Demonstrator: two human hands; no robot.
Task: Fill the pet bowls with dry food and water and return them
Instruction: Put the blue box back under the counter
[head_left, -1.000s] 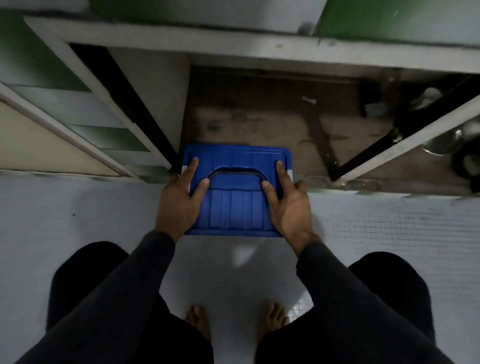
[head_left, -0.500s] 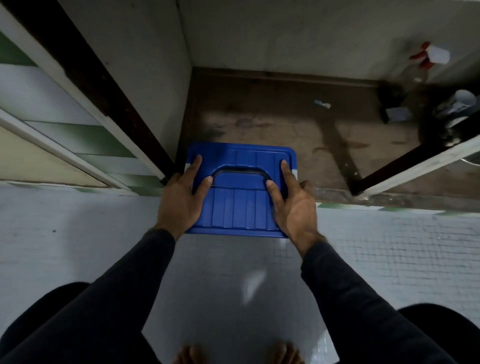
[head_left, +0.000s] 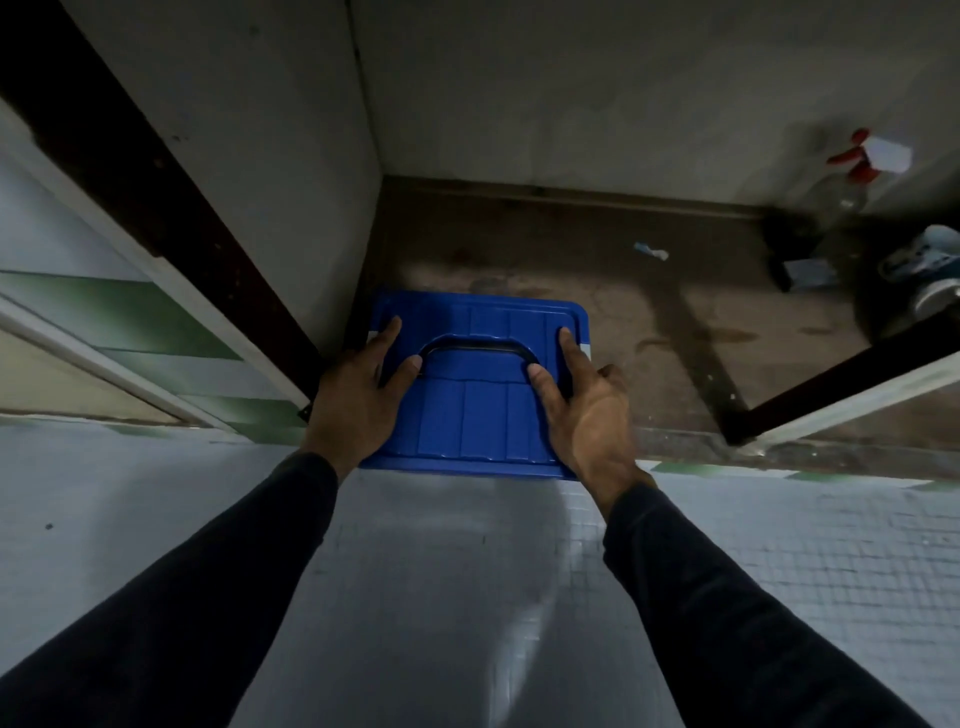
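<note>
Your view is dim and underexposed; a pale sheen streaks the tiled floor, the cabinet recess falls into shadow, edges bow and blur.

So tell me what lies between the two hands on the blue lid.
In the head view, between the left hand and right hand lies the blue lid's black handle, folded flat, and ribbed plastic below it.

My left hand and my right hand are bare, with no rings, watch or gloves on them. Just behind each wrist begins a long, close-fitting sleeve of plain dark, near-black fabric, smooth and unmarked, covering both of my forearms down to the frame's bottom edge.
</note>
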